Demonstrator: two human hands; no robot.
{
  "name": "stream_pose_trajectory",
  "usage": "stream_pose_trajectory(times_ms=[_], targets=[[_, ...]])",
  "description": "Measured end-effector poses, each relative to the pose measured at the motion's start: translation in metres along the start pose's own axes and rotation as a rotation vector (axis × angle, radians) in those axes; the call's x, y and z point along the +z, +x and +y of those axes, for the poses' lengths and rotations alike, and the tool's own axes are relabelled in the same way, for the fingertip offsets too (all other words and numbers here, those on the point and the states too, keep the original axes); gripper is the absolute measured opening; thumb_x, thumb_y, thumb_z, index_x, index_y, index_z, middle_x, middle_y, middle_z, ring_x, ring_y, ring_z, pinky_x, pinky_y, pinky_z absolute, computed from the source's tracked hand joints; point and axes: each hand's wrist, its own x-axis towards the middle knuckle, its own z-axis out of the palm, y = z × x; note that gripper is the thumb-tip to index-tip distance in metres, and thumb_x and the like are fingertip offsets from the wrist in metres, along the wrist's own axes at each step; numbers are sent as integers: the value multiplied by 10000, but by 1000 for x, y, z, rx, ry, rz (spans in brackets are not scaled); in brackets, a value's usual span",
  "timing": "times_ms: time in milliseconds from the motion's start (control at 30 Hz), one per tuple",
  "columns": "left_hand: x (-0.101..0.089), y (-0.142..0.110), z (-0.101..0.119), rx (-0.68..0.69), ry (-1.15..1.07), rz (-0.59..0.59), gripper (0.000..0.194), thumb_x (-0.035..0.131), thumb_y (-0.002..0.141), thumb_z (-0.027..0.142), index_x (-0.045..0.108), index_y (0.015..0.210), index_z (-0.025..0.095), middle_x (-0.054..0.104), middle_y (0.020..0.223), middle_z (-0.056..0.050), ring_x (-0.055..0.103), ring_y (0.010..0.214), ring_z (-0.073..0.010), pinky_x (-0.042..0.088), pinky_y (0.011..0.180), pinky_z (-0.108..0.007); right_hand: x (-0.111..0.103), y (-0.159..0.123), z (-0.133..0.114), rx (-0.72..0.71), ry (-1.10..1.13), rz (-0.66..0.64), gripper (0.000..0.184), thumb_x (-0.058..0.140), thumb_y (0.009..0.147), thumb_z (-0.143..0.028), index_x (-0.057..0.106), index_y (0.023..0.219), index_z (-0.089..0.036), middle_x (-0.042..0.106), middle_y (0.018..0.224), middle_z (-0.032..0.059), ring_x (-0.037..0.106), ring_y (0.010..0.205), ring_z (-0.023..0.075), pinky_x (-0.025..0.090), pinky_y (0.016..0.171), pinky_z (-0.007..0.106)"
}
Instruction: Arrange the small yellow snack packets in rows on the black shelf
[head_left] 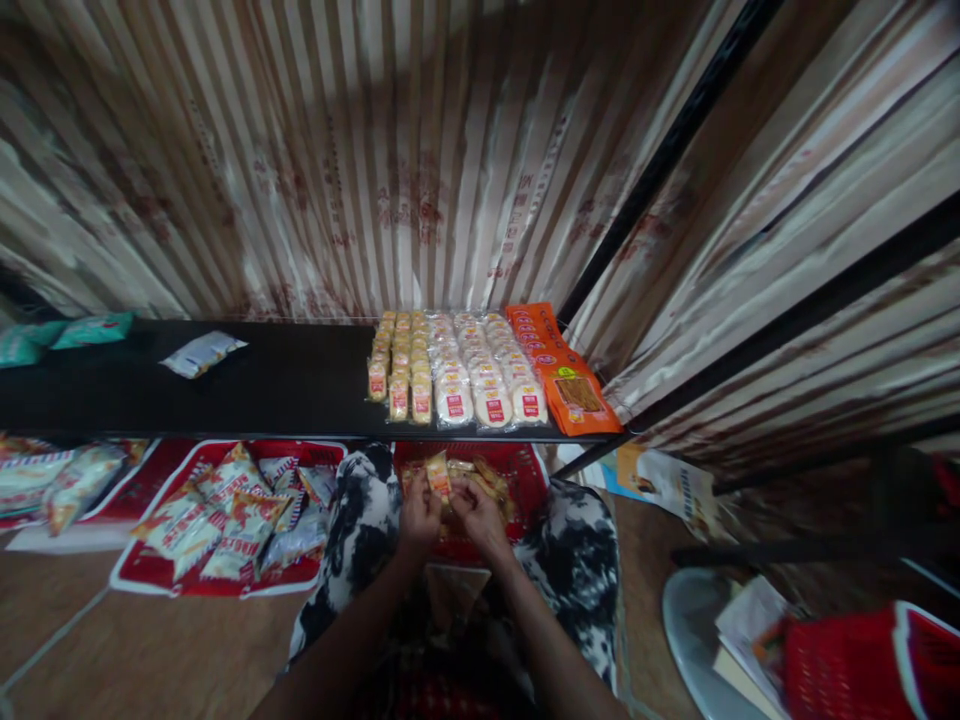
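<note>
Between my knees stands a red basket (pixel 531 470) with small yellowish wrapped snacks (pixel 491 480) in it. Above it, my left hand (pixel 420 515) and my right hand (pixel 480 512) are both closed on one small wrapped snack packet (pixel 438 474), clear wrapper with an orange-red label, held upright. On the black shelf (pixel 315 390) just beyond, rows of similar yellow packets (pixel 400 370) line up beside rows of round white wrapped crackers (pixel 487 375). An orange snack bag (pixel 566 370) lies at the right end of these rows.
Left of my legs a red basket (pixel 120 575) holds several white-and-orange snack bags (pixel 232 510), with another such bag pile (pixel 67 480) farther left. A single white packet (pixel 202 354) and teal packets (pixel 94 330) lie on the shelf. Black metal posts (pixel 667 130) and a red basket (pixel 840 660) are at right.
</note>
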Motion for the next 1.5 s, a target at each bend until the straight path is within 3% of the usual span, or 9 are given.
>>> stream_pose_trajectory(times_ms=[167,367,667,967,1133,1367,1500], targets=[[-12,3,19,53,-92,59,273,436,807,226,453,1074,171,662,982,-98,644,865,-165,508,811,-331,12,1,-30,-124,-183,36,206,557,692,-301,651,837,-189,669,843,54,616,781,186,502,721,314],[-32,16,39,70,-78,84,321,438,820,226,449,1133,160,630,1027,-105,624,909,-165,499,827,-339,28,5,-55,-217,-303,25,207,518,745,-249,651,892,-189,668,848,40,600,781,172,479,745,310],[-65,37,59,135,88,269,349,442,818,238,507,1153,164,590,1071,-104,610,881,-160,499,813,-329,63,18,-76,-230,-119,-103,283,484,752,-198,628,995,-182,665,972,58,634,842,153,511,764,285],[-93,63,54,99,131,366,347,436,828,229,504,1162,167,636,1075,-102,602,972,-180,472,864,-336,103,29,-71,-228,-18,-222,355,471,757,-172,569,1097,-192,646,1055,63,655,889,148,542,785,289],[-106,75,52,37,283,386,332,480,815,265,542,1130,180,665,997,-93,614,919,-199,470,837,-359,118,38,-70,-247,-46,-219,396,474,744,-156,563,1127,-202,619,1103,70,653,912,155,543,793,287],[-111,96,46,84,252,380,340,474,803,230,538,1125,142,626,971,-94,611,794,-159,497,764,-314,131,46,-84,-320,-167,-195,404,435,729,-114,575,1107,-146,588,1135,118,624,965,182,529,827,315],[-110,102,45,126,316,408,322,478,795,231,565,1086,124,587,956,-99,595,777,-161,501,756,-321,135,50,-90,-339,-233,-172,384,431,734,-102,588,1079,-159,608,1097,101,608,971,177,515,840,307]])
